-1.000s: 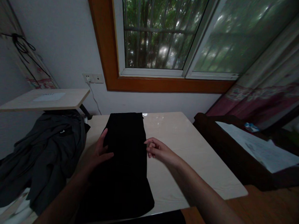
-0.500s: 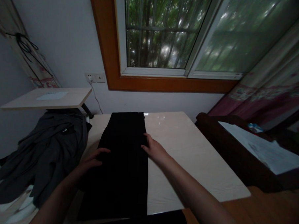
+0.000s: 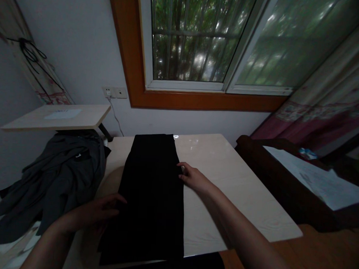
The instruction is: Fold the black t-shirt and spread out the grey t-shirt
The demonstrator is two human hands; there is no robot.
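A folded black garment point(image 3: 153, 189), which looks like trousers, lies lengthwise on the pale table. Its folds are hard to make out in the dark fabric. My right hand point(image 3: 194, 178) touches its right edge near the middle, thumb and forefinger apart on the cloth. At the lower left edge, my left hand point(image 3: 103, 210) has its fingers spread, with the fingertips over the fabric. Part of this hand's underside is in shadow.
Left of the table hangs a grey garment pile point(image 3: 55, 176) beneath a small raised board point(image 3: 58, 117) with a paper on it. On the right stands a dark brown sofa point(image 3: 284, 186) with a white sheet point(image 3: 317, 176). A power socket point(image 3: 114, 92) and cable are on the wall.
The black garment's lower part has shifted slightly right, along with my right hand. My left hand has moved down and left toward the garment's lower left edge.
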